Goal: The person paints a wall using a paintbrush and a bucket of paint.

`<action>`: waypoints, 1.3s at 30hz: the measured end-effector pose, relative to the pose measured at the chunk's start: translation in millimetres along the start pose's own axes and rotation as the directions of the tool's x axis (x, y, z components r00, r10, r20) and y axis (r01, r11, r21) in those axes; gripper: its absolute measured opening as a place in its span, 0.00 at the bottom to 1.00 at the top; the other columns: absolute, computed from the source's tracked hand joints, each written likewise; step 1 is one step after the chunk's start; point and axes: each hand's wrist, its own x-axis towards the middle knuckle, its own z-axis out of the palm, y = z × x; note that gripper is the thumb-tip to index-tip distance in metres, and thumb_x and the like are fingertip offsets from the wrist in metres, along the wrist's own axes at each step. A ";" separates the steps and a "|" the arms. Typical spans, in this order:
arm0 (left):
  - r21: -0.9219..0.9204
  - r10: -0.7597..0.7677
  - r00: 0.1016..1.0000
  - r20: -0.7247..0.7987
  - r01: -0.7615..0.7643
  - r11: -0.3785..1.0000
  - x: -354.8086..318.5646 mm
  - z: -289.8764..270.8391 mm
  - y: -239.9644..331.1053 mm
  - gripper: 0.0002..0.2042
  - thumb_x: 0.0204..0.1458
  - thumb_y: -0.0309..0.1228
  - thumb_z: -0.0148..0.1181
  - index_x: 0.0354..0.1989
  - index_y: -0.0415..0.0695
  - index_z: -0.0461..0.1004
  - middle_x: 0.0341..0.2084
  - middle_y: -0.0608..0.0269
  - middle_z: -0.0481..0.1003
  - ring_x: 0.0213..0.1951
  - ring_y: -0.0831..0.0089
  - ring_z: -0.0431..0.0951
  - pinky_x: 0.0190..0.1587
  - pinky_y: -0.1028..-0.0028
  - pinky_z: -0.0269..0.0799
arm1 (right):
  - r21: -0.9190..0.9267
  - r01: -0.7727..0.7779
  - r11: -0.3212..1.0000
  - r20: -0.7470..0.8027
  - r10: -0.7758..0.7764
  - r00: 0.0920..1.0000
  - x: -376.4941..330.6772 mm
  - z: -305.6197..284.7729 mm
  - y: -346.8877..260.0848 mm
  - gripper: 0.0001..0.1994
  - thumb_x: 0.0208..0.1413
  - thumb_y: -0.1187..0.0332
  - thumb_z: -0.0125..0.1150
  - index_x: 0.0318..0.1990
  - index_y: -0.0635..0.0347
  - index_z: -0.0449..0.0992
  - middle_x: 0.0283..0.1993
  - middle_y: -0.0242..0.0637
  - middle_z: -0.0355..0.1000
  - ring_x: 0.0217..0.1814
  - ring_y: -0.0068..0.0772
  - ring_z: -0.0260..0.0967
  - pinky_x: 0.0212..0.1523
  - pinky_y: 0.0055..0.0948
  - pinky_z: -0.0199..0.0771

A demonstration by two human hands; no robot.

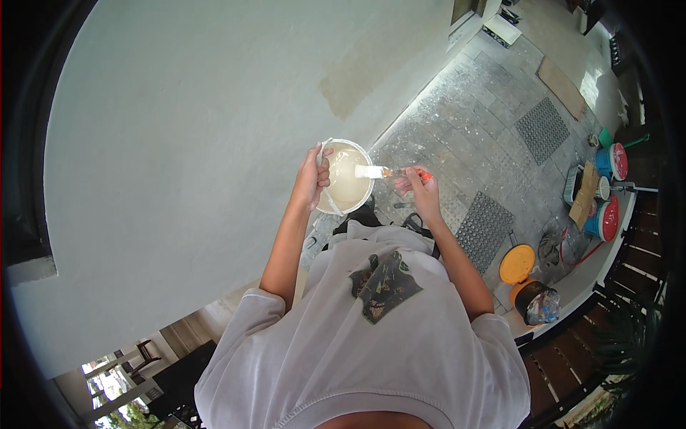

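Observation:
My left hand (312,175) is closed round the rim and handle of a white bucket (371,187), held up in front of my body. Cream-coloured paint (344,184) lies inside it. In my right hand (419,191) is a paintbrush (370,171) with white-coated bristles and a handle that shows orange at its end. The bristles reach over the bucket's right rim, above the paint; whether they touch it I cannot tell. My right fingers pinch the handle just right of the bucket.
A pale wall (179,143) with a beige patch (354,86) rises at the left. Spattered paving (457,136) carries dark mats (486,229). Along the right stand blue paint buckets with red lids (609,218), a cardboard piece (584,194), a yellow lid (517,264) and a black-and-orange bucket (529,300).

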 end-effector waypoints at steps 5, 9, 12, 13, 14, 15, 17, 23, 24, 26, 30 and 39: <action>-0.007 -0.052 0.998 -0.017 0.052 0.999 15.2 -23.3 4.8 0.21 0.61 0.47 0.42 0.44 0.39 0.65 0.14 0.79 0.50 0.15 0.88 0.47 0.18 0.85 0.44 | -0.014 -0.026 1.000 -0.059 0.025 0.998 11.9 22.0 4.4 0.13 0.63 0.64 0.49 0.42 0.68 0.71 0.32 0.44 0.76 0.31 0.26 0.75 0.30 0.21 0.73; -0.027 -0.069 0.998 0.014 0.069 0.997 30.6 -44.7 4.4 0.18 0.61 0.47 0.41 0.42 0.43 0.65 0.14 0.78 0.51 0.14 0.88 0.47 0.17 0.84 0.45 | 0.193 -0.038 0.980 -0.137 0.065 0.988 30.0 47.7 4.1 0.14 0.63 0.64 0.49 0.43 0.68 0.71 0.32 0.46 0.76 0.32 0.28 0.75 0.30 0.22 0.73; -0.031 -0.116 0.993 0.002 0.116 0.993 39.5 -58.4 -3.6 0.17 0.62 0.47 0.40 0.40 0.45 0.65 0.14 0.78 0.50 0.14 0.87 0.47 0.17 0.84 0.46 | 0.294 -0.016 0.956 -0.228 0.086 0.970 54.9 59.0 16.5 0.14 0.62 0.64 0.49 0.43 0.68 0.71 0.32 0.46 0.76 0.32 0.29 0.75 0.30 0.22 0.74; -0.045 -0.141 0.989 -0.033 0.139 0.989 43.8 -64.2 -4.9 0.17 0.62 0.47 0.40 0.40 0.45 0.65 0.14 0.78 0.50 0.14 0.87 0.47 0.17 0.84 0.46 | 0.306 -0.001 0.952 -0.262 0.086 0.961 66.9 63.1 23.2 0.14 0.62 0.64 0.50 0.43 0.68 0.71 0.32 0.46 0.76 0.32 0.29 0.76 0.30 0.22 0.74; -0.051 -0.156 0.987 -0.039 0.154 0.987 45.7 -70.2 -6.9 0.16 0.62 0.46 0.40 0.39 0.46 0.64 0.14 0.78 0.50 0.14 0.87 0.48 0.17 0.83 0.46 | 0.330 0.019 0.944 -0.293 0.083 0.952 79.0 68.0 31.5 0.14 0.62 0.64 0.50 0.43 0.68 0.71 0.32 0.46 0.76 0.32 0.29 0.76 0.30 0.22 0.74; -0.058 -0.171 0.984 -0.044 0.168 0.984 50.8 -77.2 -14.4 0.15 0.62 0.46 0.39 0.39 0.46 0.64 0.14 0.78 0.50 0.14 0.87 0.48 0.17 0.83 0.46 | 0.333 0.023 0.943 -0.312 0.087 0.946 94.1 68.5 47.7 0.14 0.62 0.63 0.50 0.42 0.68 0.71 0.32 0.46 0.76 0.32 0.28 0.75 0.30 0.22 0.74; -0.039 -0.209 0.977 -0.035 0.207 0.978 57.2 -88.9 -25.9 0.15 0.63 0.45 0.38 0.38 0.47 0.64 0.13 0.78 0.50 0.13 0.86 0.48 0.16 0.83 0.47 | 0.358 0.038 0.933 -0.366 0.102 0.925 119.2 65.3 79.0 0.13 0.62 0.63 0.50 0.42 0.68 0.71 0.32 0.46 0.76 0.32 0.28 0.75 0.30 0.22 0.74; 0.020 -0.327 0.941 -0.087 0.330 0.944 59.4 -110.4 -51.7 0.14 0.63 0.44 0.38 0.37 0.47 0.64 0.14 0.78 0.49 0.14 0.87 0.47 0.18 0.82 0.46 | 0.307 0.007 0.952 -0.444 0.137 0.885 165.5 73.3 169.5 0.12 0.62 0.64 0.50 0.39 0.65 0.71 0.31 0.41 0.76 0.32 0.26 0.75 0.29 0.21 0.73; 0.019 -0.344 0.934 -0.099 0.348 0.937 58.3 -115.9 -54.7 0.14 0.63 0.44 0.38 0.37 0.48 0.64 0.14 0.78 0.49 0.14 0.87 0.47 0.18 0.82 0.47 | 0.286 0.026 0.958 -0.479 0.120 0.869 171.1 78.3 179.2 0.11 0.62 0.64 0.50 0.39 0.65 0.71 0.31 0.40 0.75 0.32 0.25 0.75 0.29 0.21 0.73; -0.002 -0.377 0.917 -0.130 0.380 0.925 58.5 -123.6 -62.6 0.13 0.63 0.42 0.38 0.38 0.47 0.65 0.14 0.78 0.49 0.14 0.87 0.47 0.18 0.82 0.46 | 0.275 0.029 0.961 -0.517 0.123 0.847 178.4 84.7 196.1 0.11 0.62 0.64 0.50 0.39 0.64 0.71 0.31 0.40 0.75 0.32 0.25 0.74 0.29 0.21 0.72; -0.006 -0.428 0.891 -0.150 0.432 0.902 52.8 -137.4 -71.8 0.13 0.63 0.43 0.37 0.39 0.48 0.64 0.14 0.78 0.50 0.15 0.87 0.48 0.19 0.82 0.47 | 0.224 0.008 0.975 -0.575 0.126 0.809 183.0 102.7 206.3 0.11 0.62 0.65 0.50 0.39 0.64 0.71 0.31 0.38 0.75 0.33 0.23 0.74 0.30 0.22 0.73; -0.074 -0.443 0.883 -0.154 0.436 0.897 31.6 -141.5 -77.6 0.12 0.64 0.40 0.38 0.38 0.46 0.65 0.14 0.77 0.50 0.15 0.87 0.48 0.18 0.82 0.45 | 0.079 -0.037 0.996 -0.589 0.076 0.804 172.2 130.5 189.0 0.12 0.62 0.64 0.50 0.40 0.65 0.72 0.33 0.37 0.76 0.34 0.22 0.73 0.33 0.23 0.75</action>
